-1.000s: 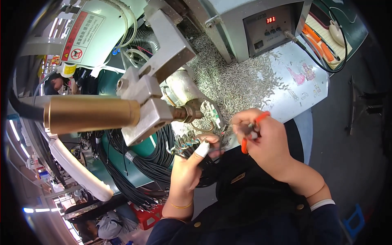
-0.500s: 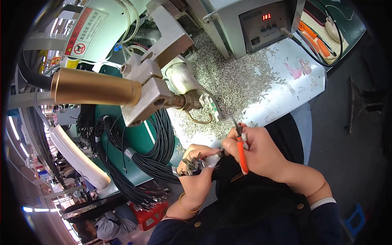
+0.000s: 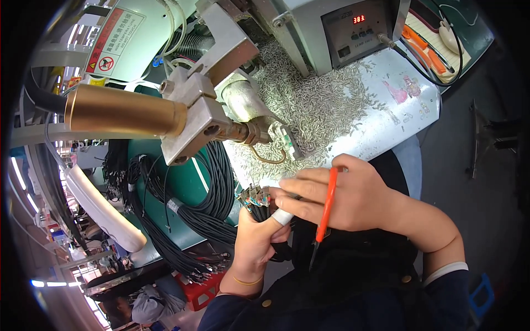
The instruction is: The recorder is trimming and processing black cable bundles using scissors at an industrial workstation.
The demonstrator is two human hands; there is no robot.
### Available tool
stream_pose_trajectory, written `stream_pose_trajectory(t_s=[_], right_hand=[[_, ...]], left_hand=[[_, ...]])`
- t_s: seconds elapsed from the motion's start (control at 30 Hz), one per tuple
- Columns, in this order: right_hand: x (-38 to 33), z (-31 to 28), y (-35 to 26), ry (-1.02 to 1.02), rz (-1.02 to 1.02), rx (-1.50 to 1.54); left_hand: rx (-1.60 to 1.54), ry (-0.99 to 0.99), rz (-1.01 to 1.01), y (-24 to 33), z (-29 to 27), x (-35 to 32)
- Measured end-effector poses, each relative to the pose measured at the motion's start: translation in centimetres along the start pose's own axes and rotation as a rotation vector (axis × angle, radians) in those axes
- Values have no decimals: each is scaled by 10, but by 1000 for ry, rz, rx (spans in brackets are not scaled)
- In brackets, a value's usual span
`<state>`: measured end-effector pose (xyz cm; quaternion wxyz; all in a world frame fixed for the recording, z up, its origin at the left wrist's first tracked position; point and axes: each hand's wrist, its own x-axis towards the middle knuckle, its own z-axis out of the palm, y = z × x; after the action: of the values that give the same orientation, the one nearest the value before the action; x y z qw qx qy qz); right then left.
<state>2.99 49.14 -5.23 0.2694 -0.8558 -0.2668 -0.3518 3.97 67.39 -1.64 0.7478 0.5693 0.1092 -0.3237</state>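
My left hand (image 3: 253, 241) is closed round a bundle of black cables (image 3: 261, 213), whose metal connector ends (image 3: 255, 196) and coloured wires fan out above the thumb. A white wrap covers part of that thumb. Across the bundle reaches my right hand (image 3: 331, 194), its fingers against the cables by the left thumb. Tucked in the right hand is a slim tool with an orange handle (image 3: 329, 201), its dark pointed tip hanging down toward my lap; its jaws cannot be told apart. What the right fingertips touch is partly hidden.
Just beyond my hands stands a machine with a brass-coloured cylinder (image 3: 124, 113) and a metal nozzle (image 3: 256, 134). Tiny metal bits (image 3: 309, 105) cover the white work surface (image 3: 381, 124). A control box (image 3: 361, 36) is behind. Coiled black cables (image 3: 212, 190) lie at left.
My right hand has turned over and lies flatter across the bundle; the orange-handled tool's tip has swung from up to down. My left hand has turned, standing the connector ends upright.
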Motion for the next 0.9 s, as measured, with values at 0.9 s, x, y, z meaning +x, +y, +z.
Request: stream_pose_trajectory(t_s=[0.9], right_hand=[[-20, 5, -33, 118, 673, 713]], left_hand=[[410, 122, 482, -17, 8, -4]])
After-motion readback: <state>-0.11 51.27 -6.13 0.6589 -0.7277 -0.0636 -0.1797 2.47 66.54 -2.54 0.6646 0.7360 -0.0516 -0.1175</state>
